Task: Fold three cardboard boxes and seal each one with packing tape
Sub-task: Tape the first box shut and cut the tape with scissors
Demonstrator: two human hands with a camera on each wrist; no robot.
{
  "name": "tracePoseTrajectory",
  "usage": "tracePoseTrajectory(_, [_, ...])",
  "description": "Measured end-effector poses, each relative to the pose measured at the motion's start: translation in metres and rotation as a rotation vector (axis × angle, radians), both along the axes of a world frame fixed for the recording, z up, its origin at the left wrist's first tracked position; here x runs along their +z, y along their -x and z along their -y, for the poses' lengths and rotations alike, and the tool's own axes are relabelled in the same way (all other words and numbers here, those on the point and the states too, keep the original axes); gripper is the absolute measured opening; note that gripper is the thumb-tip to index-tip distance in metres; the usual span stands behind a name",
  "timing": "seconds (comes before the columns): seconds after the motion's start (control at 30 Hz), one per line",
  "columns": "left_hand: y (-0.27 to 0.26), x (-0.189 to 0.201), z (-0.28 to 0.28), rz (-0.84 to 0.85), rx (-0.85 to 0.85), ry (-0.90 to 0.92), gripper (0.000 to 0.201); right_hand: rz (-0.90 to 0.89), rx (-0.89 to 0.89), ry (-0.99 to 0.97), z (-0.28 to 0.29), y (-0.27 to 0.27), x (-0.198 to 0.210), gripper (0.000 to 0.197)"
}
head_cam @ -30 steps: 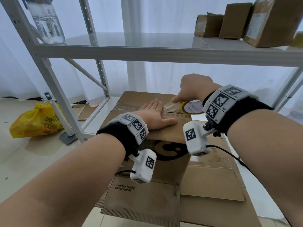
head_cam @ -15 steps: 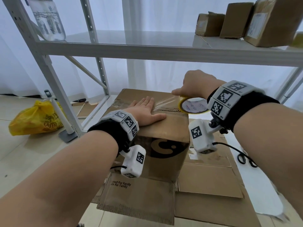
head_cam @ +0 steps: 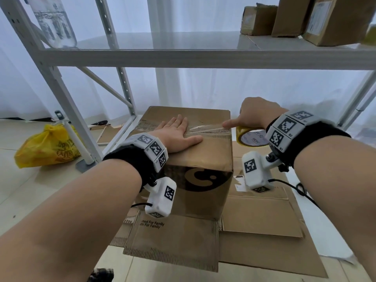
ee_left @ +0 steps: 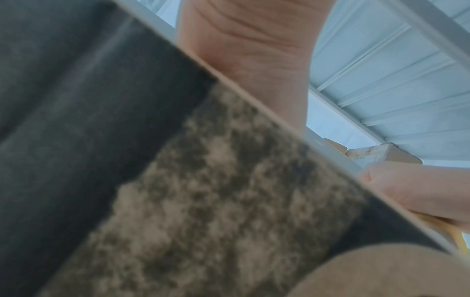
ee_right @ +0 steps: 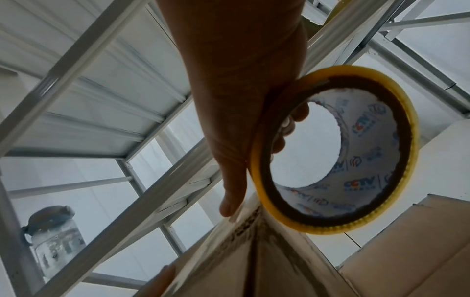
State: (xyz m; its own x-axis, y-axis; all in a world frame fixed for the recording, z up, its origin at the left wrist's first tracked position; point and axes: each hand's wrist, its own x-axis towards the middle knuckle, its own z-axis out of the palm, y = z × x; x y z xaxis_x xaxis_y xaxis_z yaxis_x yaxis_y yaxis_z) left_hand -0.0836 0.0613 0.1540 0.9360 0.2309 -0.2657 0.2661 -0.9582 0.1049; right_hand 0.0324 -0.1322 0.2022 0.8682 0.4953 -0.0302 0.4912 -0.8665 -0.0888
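A folded brown cardboard box (head_cam: 195, 171) with a black logo stands on flattened cardboard. My left hand (head_cam: 177, 135) lies flat on its top, fingers straight, pressing the flaps and the start of the tape. A clear strip of tape (head_cam: 207, 128) runs along the top seam toward the right edge. My right hand (head_cam: 254, 115) grips the yellow tape roll (head_cam: 251, 137) just past the box's right top edge, thumb pointing onto the strip. In the right wrist view the tape roll (ee_right: 333, 148) hangs from my fingers above the box corner (ee_right: 257, 257).
Flattened cardboard sheets (head_cam: 262, 218) lie under and right of the box. A white metal shelf (head_cam: 203, 55) crosses above, with sealed boxes (head_cam: 295, 17) at its right and a plastic bottle (head_cam: 53, 23) at its left. A yellow bag (head_cam: 46, 147) lies on the floor at left.
My right hand has pulled the roll rightward from mid-top to past the box's right edge, drawing out more tape. My left hand stays flat on the top.
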Motion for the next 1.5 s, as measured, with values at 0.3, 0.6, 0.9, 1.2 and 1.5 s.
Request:
tracePoseTrajectory(0.3, [-0.003,0.004,0.006,-0.013,0.039,-0.022,0.096,0.036,0.035,0.034,-0.006,-0.002,0.016,0.063])
tracePoseTrajectory(0.6, [-0.003,0.007,0.019,-0.020,0.068,-0.040,0.106,0.005,0.067,-0.088,-0.008,-0.008,0.032,0.060])
tracePoseTrajectory(0.9, [0.003,0.005,0.017,0.005,0.056,-0.023,0.102,-0.103,0.070,-0.193,0.000,-0.015,0.005,0.060])
tracePoseTrajectory(1.2, [-0.004,0.011,0.028,-0.023,-0.003,-0.032,0.101,-0.150,0.049,-0.257,0.001,-0.019,0.002,0.059])
tracePoseTrajectory(1.5, [-0.022,0.009,0.061,-0.020,-0.112,0.043,0.101,-0.057,0.065,-0.149,-0.012,-0.019,0.008,0.057])
